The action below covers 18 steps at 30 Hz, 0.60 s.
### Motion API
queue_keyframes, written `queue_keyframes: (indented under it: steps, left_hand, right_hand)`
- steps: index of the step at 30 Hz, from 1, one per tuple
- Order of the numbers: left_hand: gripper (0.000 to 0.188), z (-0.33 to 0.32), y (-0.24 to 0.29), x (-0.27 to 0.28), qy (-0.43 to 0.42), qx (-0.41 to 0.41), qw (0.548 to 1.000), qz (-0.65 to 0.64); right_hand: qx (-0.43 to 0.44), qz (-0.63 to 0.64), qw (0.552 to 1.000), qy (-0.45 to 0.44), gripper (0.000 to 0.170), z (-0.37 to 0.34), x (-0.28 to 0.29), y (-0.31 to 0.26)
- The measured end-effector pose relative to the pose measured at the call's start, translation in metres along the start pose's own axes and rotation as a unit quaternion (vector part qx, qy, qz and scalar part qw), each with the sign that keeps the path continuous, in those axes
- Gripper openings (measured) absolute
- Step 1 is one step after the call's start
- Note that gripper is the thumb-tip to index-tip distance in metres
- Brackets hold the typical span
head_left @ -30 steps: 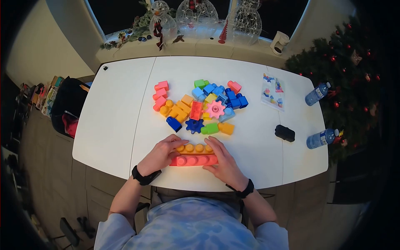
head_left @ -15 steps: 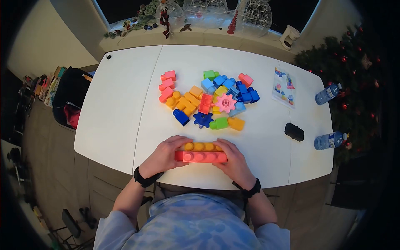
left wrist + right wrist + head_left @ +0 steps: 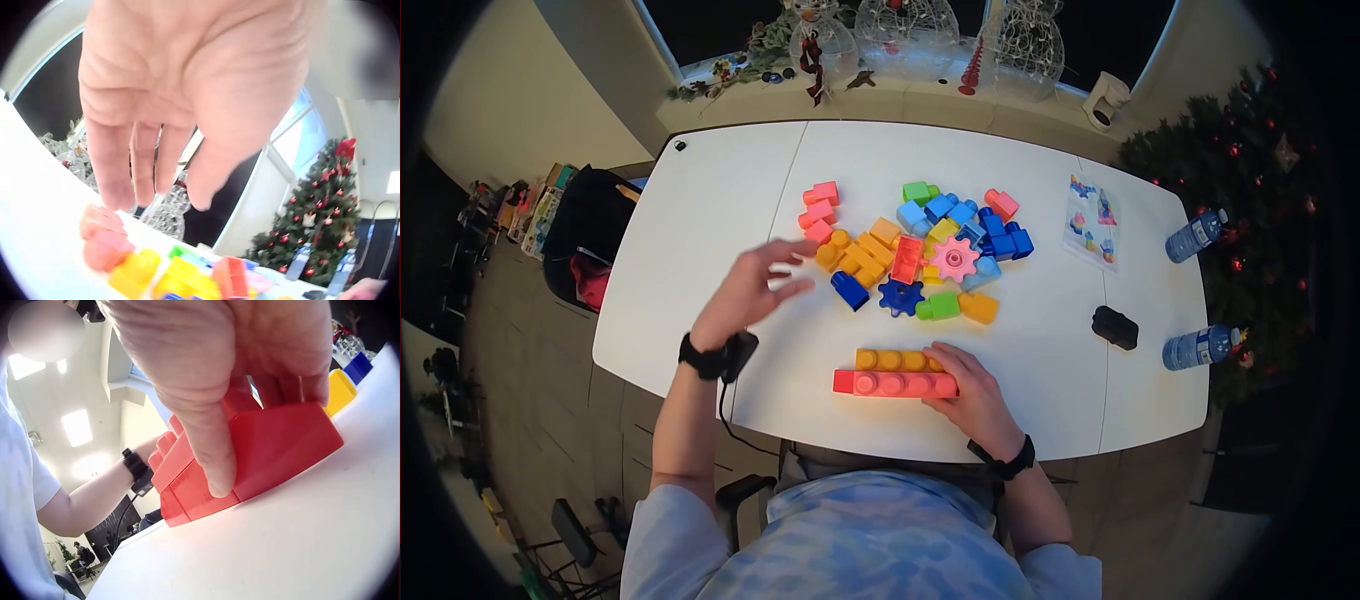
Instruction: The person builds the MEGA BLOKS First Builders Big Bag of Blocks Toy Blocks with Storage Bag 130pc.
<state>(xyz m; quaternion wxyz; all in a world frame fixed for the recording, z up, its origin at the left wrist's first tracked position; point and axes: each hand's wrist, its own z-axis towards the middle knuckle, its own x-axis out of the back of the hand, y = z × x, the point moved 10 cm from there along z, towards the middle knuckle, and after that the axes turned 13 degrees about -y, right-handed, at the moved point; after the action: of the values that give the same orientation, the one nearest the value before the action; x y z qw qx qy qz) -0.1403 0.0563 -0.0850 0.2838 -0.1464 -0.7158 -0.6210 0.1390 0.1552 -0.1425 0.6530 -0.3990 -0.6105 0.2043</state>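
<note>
My right hand (image 3: pixel 978 398) grips the right end of a long block build, its thumb on the near red side and its fingers round the far side. Along the front of this build runs a row of red and coral building blocks (image 3: pixel 890 384); behind it is a row of orange blocks (image 3: pixel 890 359), studs up. In the right wrist view the red side (image 3: pixel 275 450) rests on the table. My left hand (image 3: pixel 745 292) is empty, fingers spread, near the left end of the loose pile. Coral blocks (image 3: pixel 818 215) and orange blocks (image 3: pixel 864 262) lie closest to its fingertips.
Farther right in the pile are a pink gear (image 3: pixel 953 258), a dark blue gear (image 3: pixel 900 297), and blue and green blocks. A picture sheet (image 3: pixel 1091 222), a black case (image 3: pixel 1115 328) and two water bottles (image 3: pixel 1196 236) stand or lie on the right of the white table (image 3: pixel 670 270).
My left hand has let go of the left end of the block build and moved up and left toward the loose blocks. The right hand keeps its grip on the right end.
</note>
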Motion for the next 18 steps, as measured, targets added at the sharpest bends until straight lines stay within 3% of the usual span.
queue_keyframes:
  steps: [1,4,8,18]
  left_hand:
    - [0.039,0.014,-0.015,0.022,0.037,0.067,0.997,0.001]
    - [0.038,0.057,-0.052,0.062,0.100,0.061,0.989,0.087]
    - [0.043,0.108,-0.101,0.068,0.102,0.112,0.986,0.071]
    - [0.044,0.151,-0.116,0.045,0.033,0.146,0.985,0.081]
  right_hand:
    - [0.001,0.000,1.000,0.000,0.065,0.000,0.000,0.000]
    - [0.002,0.002,1.000,0.008,0.067,0.000,0.000,0.003]
    - [0.001,0.001,1.000,0.007,0.068,0.000,-0.001,0.003]
    - [0.001,0.003,1.000,-0.004,0.066,0.000,-0.001,0.001]
